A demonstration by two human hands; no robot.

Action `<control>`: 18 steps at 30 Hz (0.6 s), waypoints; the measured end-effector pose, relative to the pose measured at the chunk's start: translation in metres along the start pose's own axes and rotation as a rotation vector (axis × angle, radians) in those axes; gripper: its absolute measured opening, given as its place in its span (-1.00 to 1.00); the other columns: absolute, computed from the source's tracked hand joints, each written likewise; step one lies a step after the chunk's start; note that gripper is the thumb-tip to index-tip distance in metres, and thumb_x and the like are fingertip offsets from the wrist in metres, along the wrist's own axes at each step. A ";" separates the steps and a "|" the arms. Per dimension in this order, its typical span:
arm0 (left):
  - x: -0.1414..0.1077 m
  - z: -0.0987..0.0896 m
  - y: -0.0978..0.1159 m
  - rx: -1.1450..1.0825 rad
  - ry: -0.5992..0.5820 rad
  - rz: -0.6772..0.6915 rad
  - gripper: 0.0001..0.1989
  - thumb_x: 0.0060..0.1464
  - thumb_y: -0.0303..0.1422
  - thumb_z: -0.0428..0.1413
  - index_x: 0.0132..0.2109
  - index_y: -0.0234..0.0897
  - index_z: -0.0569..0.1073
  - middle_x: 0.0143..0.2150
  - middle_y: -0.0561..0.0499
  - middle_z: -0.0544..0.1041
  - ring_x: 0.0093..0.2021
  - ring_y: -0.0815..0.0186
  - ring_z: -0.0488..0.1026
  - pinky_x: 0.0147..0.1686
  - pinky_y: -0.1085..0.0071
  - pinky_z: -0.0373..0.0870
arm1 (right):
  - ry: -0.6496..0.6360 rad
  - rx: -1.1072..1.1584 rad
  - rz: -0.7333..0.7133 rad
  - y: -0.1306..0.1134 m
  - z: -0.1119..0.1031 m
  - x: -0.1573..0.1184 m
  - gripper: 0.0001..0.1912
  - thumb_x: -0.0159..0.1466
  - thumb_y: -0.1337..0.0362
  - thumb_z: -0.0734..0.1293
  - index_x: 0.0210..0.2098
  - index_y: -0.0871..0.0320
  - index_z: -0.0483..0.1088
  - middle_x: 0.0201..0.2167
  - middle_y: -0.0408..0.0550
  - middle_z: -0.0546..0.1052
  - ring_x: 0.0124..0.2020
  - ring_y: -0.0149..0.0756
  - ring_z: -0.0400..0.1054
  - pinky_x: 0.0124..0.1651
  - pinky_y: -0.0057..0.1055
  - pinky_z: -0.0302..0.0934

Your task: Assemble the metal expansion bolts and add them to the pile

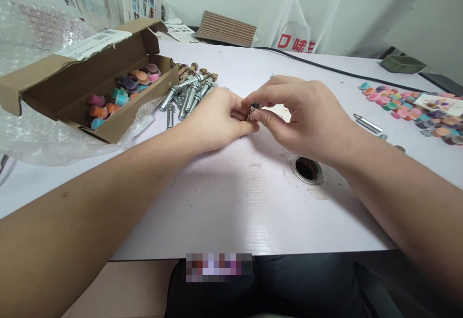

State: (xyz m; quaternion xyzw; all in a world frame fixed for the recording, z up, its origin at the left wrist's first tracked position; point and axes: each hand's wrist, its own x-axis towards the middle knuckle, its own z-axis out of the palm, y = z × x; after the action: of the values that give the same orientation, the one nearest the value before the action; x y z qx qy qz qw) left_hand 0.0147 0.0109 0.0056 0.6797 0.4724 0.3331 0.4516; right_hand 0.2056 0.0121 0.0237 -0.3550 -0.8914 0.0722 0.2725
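My left hand [220,115] and my right hand [307,115] meet above the middle of the white table. Between their fingertips is a small silver metal nut [255,106] with a dark opening facing up. My right thumb and forefinger pinch it, while the left thumb and curled fingers close on it from the other side. Whether a bolt runs below the nut is hidden by the fingers. Just behind my left hand lies a pile of silver and brass-coloured expansion bolts [191,94]. A loose metal sleeve [369,123] rests beyond my right forearm.
An open cardboard box [104,74] with colourful small paint pots stands left on bubble wrap [144,120]. More paint pots [405,106] lie at the right. A metal-rimmed hole [307,169] opens in the table [217,202]. A black cable [325,67] crosses the back.
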 end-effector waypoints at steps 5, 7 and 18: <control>0.000 -0.001 -0.004 0.023 -0.024 0.036 -0.91 0.04 -0.40 0.28 -0.39 -0.34 0.61 -0.46 0.07 0.49 -0.37 0.38 0.38 -0.29 0.42 0.35 | 0.040 -0.039 0.142 0.001 0.000 0.002 -0.83 0.32 0.27 0.43 -0.16 0.12 0.67 -0.24 -0.01 0.64 -0.23 -0.17 0.49 -0.10 -0.19 0.35; -0.001 -0.001 -0.004 0.045 -0.018 0.031 -0.86 0.05 -0.40 0.28 -0.45 -0.34 0.56 -0.51 0.08 0.42 -0.42 0.41 0.31 -0.34 0.41 0.30 | 0.067 -0.076 0.149 0.002 0.002 0.003 -0.83 0.31 0.19 0.46 -0.20 0.14 0.65 -0.27 0.01 0.63 -0.22 -0.14 0.49 -0.10 -0.18 0.35; 0.002 -0.003 -0.005 -0.011 -0.038 -0.004 -0.87 -0.02 -0.36 0.37 -0.31 -0.31 0.64 -0.39 0.04 0.56 -0.21 0.25 0.55 -0.18 0.40 0.45 | -0.028 0.158 0.058 -0.003 -0.005 -0.002 -0.69 0.35 0.39 0.32 -0.06 0.03 0.67 -0.10 -0.10 0.66 -0.14 -0.24 0.54 0.02 -0.23 0.42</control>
State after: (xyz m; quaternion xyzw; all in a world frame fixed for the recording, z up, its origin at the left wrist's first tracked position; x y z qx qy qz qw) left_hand 0.0107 0.0148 0.0024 0.6824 0.4631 0.3219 0.4651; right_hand 0.2074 0.0081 0.0280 -0.3571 -0.8759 0.1549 0.2850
